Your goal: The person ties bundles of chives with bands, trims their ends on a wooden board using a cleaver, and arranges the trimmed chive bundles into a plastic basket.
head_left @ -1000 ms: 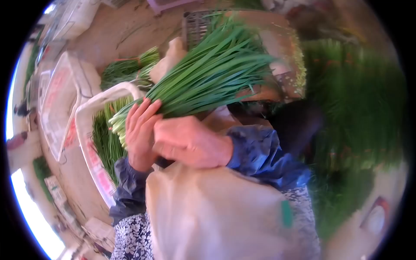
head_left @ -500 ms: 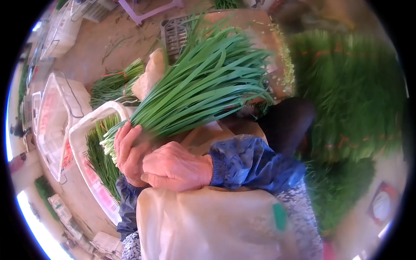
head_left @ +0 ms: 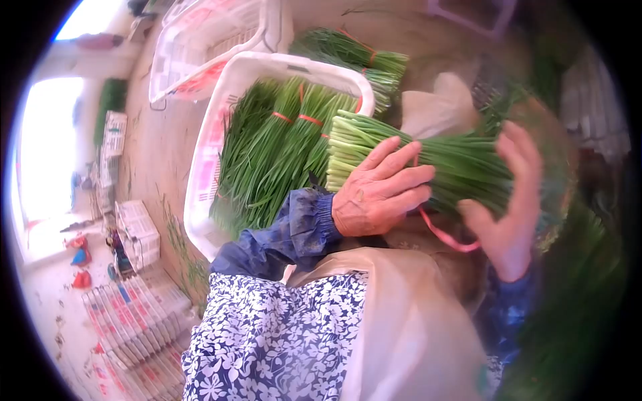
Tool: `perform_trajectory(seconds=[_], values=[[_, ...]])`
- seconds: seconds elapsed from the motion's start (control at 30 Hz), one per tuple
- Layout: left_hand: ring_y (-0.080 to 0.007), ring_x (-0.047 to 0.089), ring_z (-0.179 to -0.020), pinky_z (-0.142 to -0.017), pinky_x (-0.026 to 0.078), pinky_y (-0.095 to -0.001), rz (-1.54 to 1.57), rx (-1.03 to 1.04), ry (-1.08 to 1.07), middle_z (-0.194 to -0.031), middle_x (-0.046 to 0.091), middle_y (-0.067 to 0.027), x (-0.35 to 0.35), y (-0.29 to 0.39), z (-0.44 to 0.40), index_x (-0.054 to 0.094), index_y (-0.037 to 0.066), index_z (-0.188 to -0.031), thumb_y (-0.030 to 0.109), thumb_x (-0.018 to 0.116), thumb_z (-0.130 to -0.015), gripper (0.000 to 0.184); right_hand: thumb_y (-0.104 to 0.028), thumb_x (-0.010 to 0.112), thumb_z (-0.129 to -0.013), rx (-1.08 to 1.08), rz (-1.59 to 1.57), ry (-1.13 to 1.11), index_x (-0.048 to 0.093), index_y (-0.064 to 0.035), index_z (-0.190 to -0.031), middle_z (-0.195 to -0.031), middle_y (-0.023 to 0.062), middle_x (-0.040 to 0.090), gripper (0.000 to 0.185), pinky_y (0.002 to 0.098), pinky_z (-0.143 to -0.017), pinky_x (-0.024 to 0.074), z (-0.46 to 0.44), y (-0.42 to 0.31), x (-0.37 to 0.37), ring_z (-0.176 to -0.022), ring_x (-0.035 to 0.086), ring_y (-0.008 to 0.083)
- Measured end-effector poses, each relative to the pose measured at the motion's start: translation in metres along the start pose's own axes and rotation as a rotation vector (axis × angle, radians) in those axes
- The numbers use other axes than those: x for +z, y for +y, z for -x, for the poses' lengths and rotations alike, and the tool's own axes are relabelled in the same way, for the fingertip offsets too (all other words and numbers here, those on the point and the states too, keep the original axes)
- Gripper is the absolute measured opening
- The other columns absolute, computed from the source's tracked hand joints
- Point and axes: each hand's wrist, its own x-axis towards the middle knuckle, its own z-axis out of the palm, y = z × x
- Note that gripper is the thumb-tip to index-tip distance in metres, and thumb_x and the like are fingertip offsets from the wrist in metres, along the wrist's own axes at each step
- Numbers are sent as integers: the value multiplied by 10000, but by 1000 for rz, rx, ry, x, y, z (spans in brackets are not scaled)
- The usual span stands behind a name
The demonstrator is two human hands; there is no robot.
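Note:
A thick bunch of green garlic chives (head_left: 461,155) lies across my lap, pale stem ends to the left and leaves to the right. My left hand (head_left: 384,190) is closed over it near the stems, fingers across the top. A red tie (head_left: 445,235) shows beside these fingers, and its loose length curves below the bunch. My right hand (head_left: 511,204), slightly blurred, is beside the leaves, thumb and fingers spread, with nothing visible in it. The tie's loose end lies near its thumb. The underside of the bunch is hidden.
At left, a white crate (head_left: 197,194) holds several tied bunches (head_left: 267,147). Another crate (head_left: 214,40) stands behind it. More tied bunches (head_left: 334,50) lie beyond. A beige cloth or bag (head_left: 438,107) sits behind the chives; stacked crates (head_left: 134,314) are at lower left.
The view has swung left. My hands, close together at the stems before, are now apart, the right one opened beside the leaves. The bunch lies flatter, and a red tie now shows.

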Motion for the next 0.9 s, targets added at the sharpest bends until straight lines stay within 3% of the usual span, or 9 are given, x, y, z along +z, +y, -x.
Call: perform_trajectory(seconds=[0.17, 0.27, 0.33, 0.37, 0.43, 0.6, 0.67, 0.83, 0.9], values=[[-335, 580, -1091, -953, 464, -454, 83, -212, 248, -1130, 606, -139, -47, -9, 34, 624, 33, -1044, 24, 658, -693, 352, -249, 835, -551, -170, 390, -415, 414, -118, -1442, -1321, 191, 484, 994, 469, -1032, 368, -7, 7, 59, -1231, 469, 387], [-267, 594, -1024, -905, 479, -376, 263, -581, 509, -1114, 615, -126, -51, -24, 72, 592, 21, -1121, 50, 647, -788, 338, -187, 811, -528, -149, 208, -376, 450, -90, -1418, -1185, 166, 560, 965, 444, -893, 416, -10, 17, 61, -1086, 541, 355], [-217, 588, -1033, -946, 448, -345, 761, -1017, 917, -1086, 616, -89, -45, -41, 85, 560, 3, -1183, 106, 583, -891, 310, -179, 801, -532, -133, 127, -341, 467, -73, -1403, -1156, 165, 580, 939, 433, -890, 424, -13, 20, 61, -1070, 556, 347], [-217, 588, -1033, -946, 448, -345, 794, -1007, 927, -1086, 616, -89, -40, -44, 91, 560, 3, -1183, 106, 583, -891, 310, -172, 792, -535, -101, 61, -292, 483, -56, -1388, -1126, 164, 601, 914, 422, -886, 433, -13, 23, 54, -1055, 571, 338], [-200, 571, -1044, -937, 446, -334, 952, -1091, 528, -1161, 596, -94, -17, -56, 94, 511, 5, -1273, 110, 614, -886, 414, -166, 789, -544, -117, 97, -227, 497, -26, -1369, -1108, 169, 625, 886, 415, -903, 444, -19, 26, 49, -1043, 588, 340], [-269, 369, -1361, -1114, 277, -402, 1201, -625, 181, -1473, 391, -141, 12, -40, 35, 327, -12, -1468, 555, 762, -699, 1050, -136, 807, -598, 50, -123, -52, 454, 16, -1390, -1227, 193, 604, 880, 384, -987, 445, -25, 0, 8, -1133, 586, 338], [-264, 355, -1372, -1120, 271, -401, 1257, -431, 129, -1479, 383, -139, 11, -40, 6, 321, -18, -1469, 544, 770, -694, 1057, -154, 852, -622, 87, -230, 9, 443, 31, -1401, -1285, 127, 587, 899, 341, -1049, 375, -20, -29, -16, -1211, 520, 191], [-256, 280, -1419, -1165, 179, -387, 1412, -52, 161, -1509, 347, -121, -14, -62, -140, 256, -17, -1494, 487, 858, -599, 1191, -104, 836, -641, 72, -363, 77, 438, 17, -1405, -1293, 86, 577, 870, 325, -1037, 392, -104, -34, -74, -1173, 537, 170], [-245, 281, -1414, -1167, 173, -377, 1413, 83, 212, -1505, 351, -118, -38, -50, -177, 251, -5, -1499, 458, 886, -578, 1211, -93, 830, -629, 55, -685, 74, 451, 12, -1392, -1282, 63, 562, 859, 318, -1034, 380, -121, -42, -91, -1142, 535, 162]])
